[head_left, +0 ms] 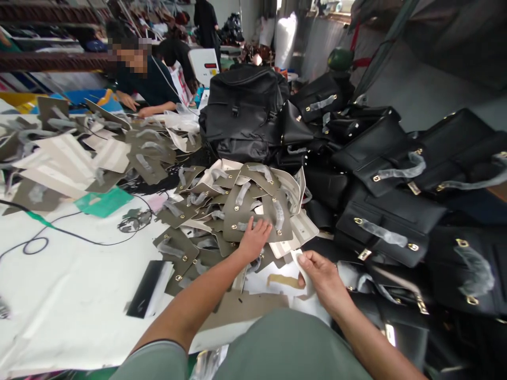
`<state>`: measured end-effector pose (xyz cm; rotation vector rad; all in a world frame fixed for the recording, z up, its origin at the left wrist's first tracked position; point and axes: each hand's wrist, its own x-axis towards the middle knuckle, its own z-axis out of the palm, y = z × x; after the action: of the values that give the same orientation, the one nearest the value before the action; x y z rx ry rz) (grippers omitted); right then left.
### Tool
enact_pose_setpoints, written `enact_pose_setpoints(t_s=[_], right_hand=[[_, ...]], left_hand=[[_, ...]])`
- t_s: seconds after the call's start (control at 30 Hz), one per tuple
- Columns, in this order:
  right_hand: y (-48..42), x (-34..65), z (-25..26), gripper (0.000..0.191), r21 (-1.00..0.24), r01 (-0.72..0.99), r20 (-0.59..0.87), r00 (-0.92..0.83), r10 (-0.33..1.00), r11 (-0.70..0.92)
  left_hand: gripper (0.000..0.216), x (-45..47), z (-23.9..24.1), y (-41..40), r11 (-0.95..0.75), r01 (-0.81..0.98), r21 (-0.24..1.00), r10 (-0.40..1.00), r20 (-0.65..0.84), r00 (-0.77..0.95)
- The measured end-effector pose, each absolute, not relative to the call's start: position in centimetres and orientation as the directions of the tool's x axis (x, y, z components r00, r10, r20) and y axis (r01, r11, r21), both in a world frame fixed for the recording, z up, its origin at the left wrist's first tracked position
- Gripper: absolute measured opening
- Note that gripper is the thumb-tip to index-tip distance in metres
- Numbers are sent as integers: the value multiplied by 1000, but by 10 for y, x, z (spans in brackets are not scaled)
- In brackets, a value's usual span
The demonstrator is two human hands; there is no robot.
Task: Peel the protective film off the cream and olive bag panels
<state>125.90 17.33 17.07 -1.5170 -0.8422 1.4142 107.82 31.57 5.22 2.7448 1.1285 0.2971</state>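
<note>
My left hand [255, 240] lies with its fingers stretched out on an olive-grey bag panel [233, 224] in the middle of a heap of similar panels. Each panel carries a plastic-wrapped handle with gold fittings. Between thumb and fingers of my right hand [324, 277] is a narrow pale piece of sheet [296, 257], held upright; its lower part is partly hidden by the fingers. Just left of that hand, a tan strip [283, 281] rests on a white sheet [257, 285]. A cream-backed panel [303, 235] lies beyond my right hand.
Finished-looking black handbags [388, 227] pile up on the right, with a large black backpack [245, 111] behind. On the white table [79, 295] are a black booklet [146, 287], a green sheet [103, 201] and a dark cable [87, 237]. A co-worker [146, 84] sits at the back left.
</note>
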Motion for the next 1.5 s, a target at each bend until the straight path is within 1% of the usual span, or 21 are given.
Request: enact_pose_setpoints(t_s=[0.07,0.23,0.37,0.4,0.43,0.5,0.53,0.57,0.6,0.67,0.83,0.97,1.07,1.13,1.2,1.27,1.33,1.43,1.47,1.5], right_hand=[[170,1262,176,41,-923,-79,-383,113,917,-376],[170,1269,191,40,-969,-79,-240,85,967,-234],[173,1266,201,40,-989,-28,-144,19,989,-143],[173,1264,201,40,-992,-10,-126,6,992,-126],[173,1262,201,40,-993,-1,-115,-3,993,-115],[172,1259,199,40,-995,-1,-103,-14,995,-103],[170,1258,198,39,-995,-2,-97,-21,995,-97],[168,1257,197,39,-996,-1,-89,-28,996,-89],[166,1256,197,39,-997,5,-82,-36,996,-82],[163,1257,198,38,-998,30,-64,-36,997,-62],[156,1261,202,39,-998,65,13,54,998,9],[148,1266,205,39,-991,122,62,98,993,50],[140,1271,211,39,-988,150,46,59,997,37],[134,1275,217,37,-988,149,45,-3,999,45],[130,1279,223,33,-988,140,59,-58,997,67],[128,1282,226,28,-982,164,80,-61,995,90],[126,1284,229,27,-965,231,121,-34,992,126],[115,1280,234,31,-914,349,213,-24,977,208],[108,1277,237,31,-894,371,243,-70,967,251],[99,1273,240,31,-869,383,275,-155,949,315]], left_hand=[[48,1079,67,318,-683,689,243,727,134,673],[49,1065,129,315,-613,714,339,788,202,582],[35,1050,179,288,-564,684,461,821,232,521],[35,1048,188,278,-533,655,536,836,215,505],[36,1047,195,268,-472,607,639,859,177,481],[39,1049,204,246,-262,453,852,901,49,430],[39,1051,207,236,-143,360,922,911,-20,412],[40,1054,209,227,-48,283,958,913,-72,401],[41,1057,211,219,3,236,972,914,-98,394],[41,1065,214,206,42,185,982,916,-112,386],[38,1084,226,184,39,170,985,923,-101,372],[42,1101,235,171,24,148,989,942,-71,327],[37,1111,238,165,18,145,989,965,-55,258],[35,1115,238,163,35,136,990,975,-64,215],[35,1118,238,161,58,105,993,982,-75,172],[34,1121,239,158,63,92,994,989,-75,131],[32,1125,239,155,46,114,992,994,-57,96],[31,1131,235,155,10,134,991,997,-20,70],[33,1132,233,158,16,119,993,999,-21,45],[37,1132,231,162,33,88,996,999,-34,4]])
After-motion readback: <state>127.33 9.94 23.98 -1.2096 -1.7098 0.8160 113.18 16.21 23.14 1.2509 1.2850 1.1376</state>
